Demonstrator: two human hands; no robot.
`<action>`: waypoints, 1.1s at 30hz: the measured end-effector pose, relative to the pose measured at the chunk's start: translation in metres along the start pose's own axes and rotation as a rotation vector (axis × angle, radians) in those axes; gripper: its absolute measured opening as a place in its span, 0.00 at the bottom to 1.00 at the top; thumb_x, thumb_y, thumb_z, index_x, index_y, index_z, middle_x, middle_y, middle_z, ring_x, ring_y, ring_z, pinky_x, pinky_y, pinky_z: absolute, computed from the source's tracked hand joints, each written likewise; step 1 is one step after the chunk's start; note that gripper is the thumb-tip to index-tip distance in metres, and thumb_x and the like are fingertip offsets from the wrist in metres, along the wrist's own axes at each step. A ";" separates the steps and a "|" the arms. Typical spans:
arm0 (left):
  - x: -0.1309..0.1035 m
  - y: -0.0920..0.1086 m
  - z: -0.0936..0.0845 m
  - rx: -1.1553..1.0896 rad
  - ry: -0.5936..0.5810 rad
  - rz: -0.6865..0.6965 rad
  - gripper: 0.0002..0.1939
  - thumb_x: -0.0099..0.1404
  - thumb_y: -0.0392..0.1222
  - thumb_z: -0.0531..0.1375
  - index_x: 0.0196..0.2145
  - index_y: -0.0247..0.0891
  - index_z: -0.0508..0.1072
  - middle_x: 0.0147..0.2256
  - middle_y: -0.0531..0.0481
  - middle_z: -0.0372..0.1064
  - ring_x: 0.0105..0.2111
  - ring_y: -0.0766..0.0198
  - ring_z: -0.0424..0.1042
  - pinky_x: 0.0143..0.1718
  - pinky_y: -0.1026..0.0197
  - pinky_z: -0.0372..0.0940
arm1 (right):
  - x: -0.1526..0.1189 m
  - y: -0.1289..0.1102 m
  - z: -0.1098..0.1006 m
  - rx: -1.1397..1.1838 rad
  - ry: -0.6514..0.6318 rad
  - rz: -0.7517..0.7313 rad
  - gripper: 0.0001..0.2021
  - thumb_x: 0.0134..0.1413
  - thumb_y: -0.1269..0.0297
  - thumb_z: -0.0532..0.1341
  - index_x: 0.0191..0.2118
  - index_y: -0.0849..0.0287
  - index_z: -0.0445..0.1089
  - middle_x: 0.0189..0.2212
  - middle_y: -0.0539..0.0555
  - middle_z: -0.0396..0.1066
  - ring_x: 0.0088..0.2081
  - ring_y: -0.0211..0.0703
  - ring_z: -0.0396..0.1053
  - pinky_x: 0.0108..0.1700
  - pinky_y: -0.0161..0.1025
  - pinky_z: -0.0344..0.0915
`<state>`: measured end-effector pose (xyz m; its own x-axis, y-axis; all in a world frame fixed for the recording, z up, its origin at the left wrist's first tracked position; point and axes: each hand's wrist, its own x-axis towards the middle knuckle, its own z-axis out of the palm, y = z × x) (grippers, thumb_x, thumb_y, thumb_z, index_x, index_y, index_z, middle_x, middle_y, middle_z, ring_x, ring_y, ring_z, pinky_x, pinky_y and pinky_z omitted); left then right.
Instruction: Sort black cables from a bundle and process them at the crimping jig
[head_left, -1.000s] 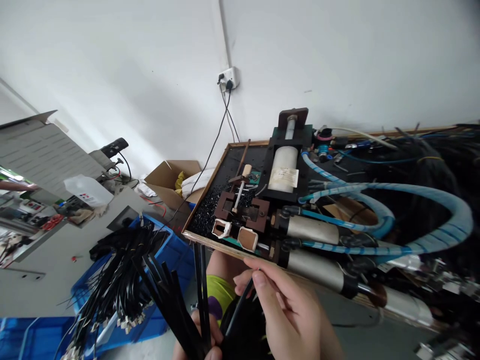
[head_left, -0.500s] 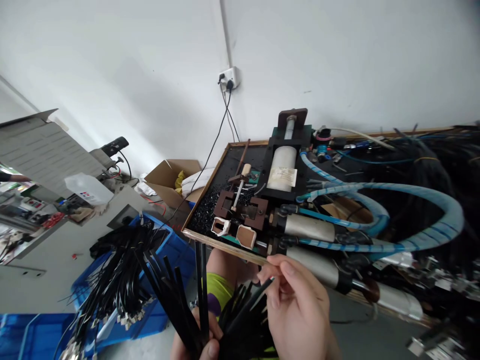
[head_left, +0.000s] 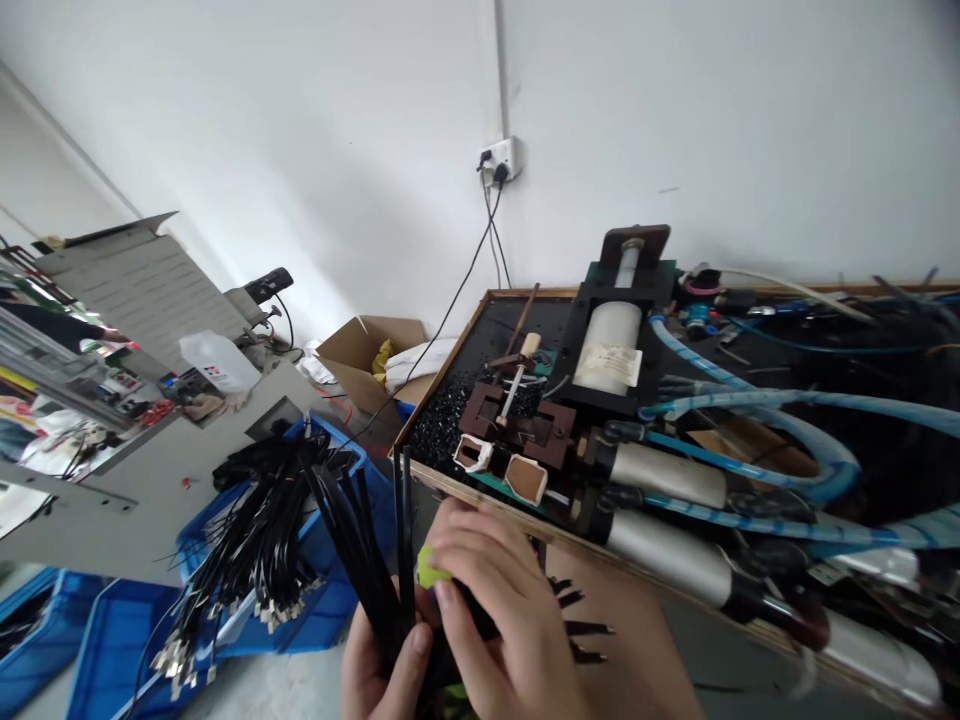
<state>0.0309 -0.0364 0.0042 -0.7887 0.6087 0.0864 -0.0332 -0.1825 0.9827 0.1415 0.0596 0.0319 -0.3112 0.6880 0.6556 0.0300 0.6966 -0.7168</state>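
My left hand (head_left: 386, 655) is closed round a bundle of flat black cables (head_left: 360, 560), its thumb pressed across them. Two cables (head_left: 403, 530) stand up apart from the others. Close beside it, my right hand (head_left: 502, 610) curls over the lower part of the bundle, fingers bent towards my left thumb. What its fingertips grip is hidden. More cable ends (head_left: 585, 630) stick out to the right behind my right hand. Just beyond both hands is the wooden edge of a bench tray with a pneumatic fixture (head_left: 517, 425) on it.
Blue bins (head_left: 292, 620) stand to the left, one heaped with black cables with metal connectors (head_left: 262, 540). A cardboard box (head_left: 360, 350) sits by the wall. Silver cylinders (head_left: 667, 470) and blue air hoses (head_left: 795, 400) fill the bench at right. Black scraps (head_left: 435, 420) litter the tray.
My right hand has moved left and down from the bench edge onto the bundle, its fingers curling over. My left hand keeps its hold. The view has shifted left.
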 end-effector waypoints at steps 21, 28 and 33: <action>0.046 0.001 -0.007 -0.046 -0.034 -0.119 0.22 0.59 0.57 0.80 0.46 0.44 0.88 0.44 0.49 0.88 0.43 0.56 0.85 0.46 0.66 0.78 | -0.005 0.039 0.067 0.411 -0.173 0.392 0.25 0.78 0.45 0.54 0.30 0.55 0.69 0.25 0.48 0.69 0.28 0.42 0.67 0.31 0.39 0.56; 0.051 0.001 -0.012 0.076 -0.091 -0.062 0.20 0.61 0.57 0.79 0.44 0.42 0.88 0.41 0.46 0.88 0.41 0.54 0.86 0.42 0.62 0.80 | 0.003 0.032 0.048 0.477 -0.033 0.175 0.07 0.73 0.62 0.61 0.47 0.54 0.77 0.41 0.55 0.80 0.41 0.48 0.75 0.43 0.42 0.70; 0.047 0.004 0.007 0.133 -0.188 0.033 0.17 0.64 0.56 0.77 0.44 0.43 0.88 0.43 0.46 0.88 0.42 0.53 0.87 0.45 0.61 0.80 | 0.003 0.037 0.033 0.479 -0.034 0.148 0.07 0.74 0.62 0.63 0.51 0.51 0.78 0.46 0.55 0.80 0.50 0.51 0.76 0.54 0.46 0.70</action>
<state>-0.0019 -0.0027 0.0133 -0.6594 0.7394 0.1357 0.0821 -0.1087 0.9907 0.1099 0.0803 -0.0006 -0.3679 0.7598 0.5360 -0.3607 0.4147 -0.8354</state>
